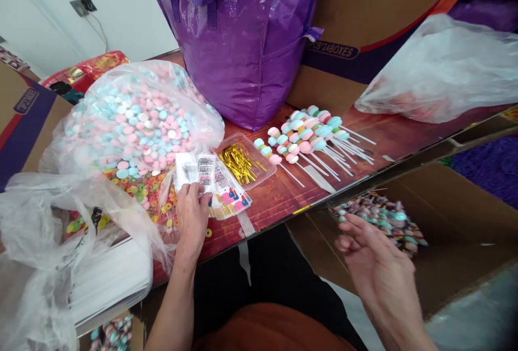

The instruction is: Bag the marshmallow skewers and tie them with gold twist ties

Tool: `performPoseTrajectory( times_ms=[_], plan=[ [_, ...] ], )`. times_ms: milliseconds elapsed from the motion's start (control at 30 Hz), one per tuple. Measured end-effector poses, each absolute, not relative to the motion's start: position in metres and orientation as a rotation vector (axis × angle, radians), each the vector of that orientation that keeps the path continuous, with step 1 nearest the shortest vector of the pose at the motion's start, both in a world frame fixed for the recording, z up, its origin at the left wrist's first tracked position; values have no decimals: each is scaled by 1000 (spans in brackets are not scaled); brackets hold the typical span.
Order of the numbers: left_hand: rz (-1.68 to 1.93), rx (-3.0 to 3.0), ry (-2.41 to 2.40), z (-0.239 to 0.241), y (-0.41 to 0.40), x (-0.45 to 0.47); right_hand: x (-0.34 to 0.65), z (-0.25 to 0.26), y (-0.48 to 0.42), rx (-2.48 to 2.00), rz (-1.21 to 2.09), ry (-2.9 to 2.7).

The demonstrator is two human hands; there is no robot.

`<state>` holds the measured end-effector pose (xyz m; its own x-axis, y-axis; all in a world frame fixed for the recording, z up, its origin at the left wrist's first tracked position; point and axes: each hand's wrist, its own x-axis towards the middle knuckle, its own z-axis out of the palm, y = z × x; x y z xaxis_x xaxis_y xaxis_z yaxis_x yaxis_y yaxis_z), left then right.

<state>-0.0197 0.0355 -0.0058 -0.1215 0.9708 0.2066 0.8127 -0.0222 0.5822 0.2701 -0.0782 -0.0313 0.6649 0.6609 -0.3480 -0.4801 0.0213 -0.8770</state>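
Beyond the open carton (pixel 457 216), candy skewers (pixel 309 132) lie clustered on the reddish surface (pixel 283 195). The right hand (pixel 376 256) — half curled, nothing visible in it — is over the carton; the left hand (pixel 191 215) touches printed bags (pixel 206 170), grip unclear, beside gold ties (pixel 238 163).

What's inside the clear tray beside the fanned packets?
A pile of gold strips lies in the clear tray. The floor beneath the pile is covered and can't be seen.
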Motion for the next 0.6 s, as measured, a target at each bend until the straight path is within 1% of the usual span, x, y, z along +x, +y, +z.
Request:
performPoseTrajectory(
  times_ms=[67, 100, 167, 267, 333, 400, 600],
  plan=[
    [872, 1841, 1987, -8, 37, -22, 249, -26, -75, -1275, 911, -383],
    [930, 1770, 1957, -8, 36, -21, 236, -22, -73, -1288, 915, -492],
    [1123, 1553, 1842, -5, 32, -17, 207, -13, -68, -1310, 973, -722],
    [1397, 1244, 1622, 2, 19, -1, 168, -2, -54, -1256, 1156, -932],
    [1452, 1130, 1535, 7, 7, 13, 148, 1, -42, -1164, 1208, -958],
    [1418, 1025, 1420, 9, -3, 26, 132, -1, -32, -1111, 1217, -953],
    [1415, 890, 1204, 3, -20, 44, 124, -14, -20, -1147, 1139, -798]
  ],
)
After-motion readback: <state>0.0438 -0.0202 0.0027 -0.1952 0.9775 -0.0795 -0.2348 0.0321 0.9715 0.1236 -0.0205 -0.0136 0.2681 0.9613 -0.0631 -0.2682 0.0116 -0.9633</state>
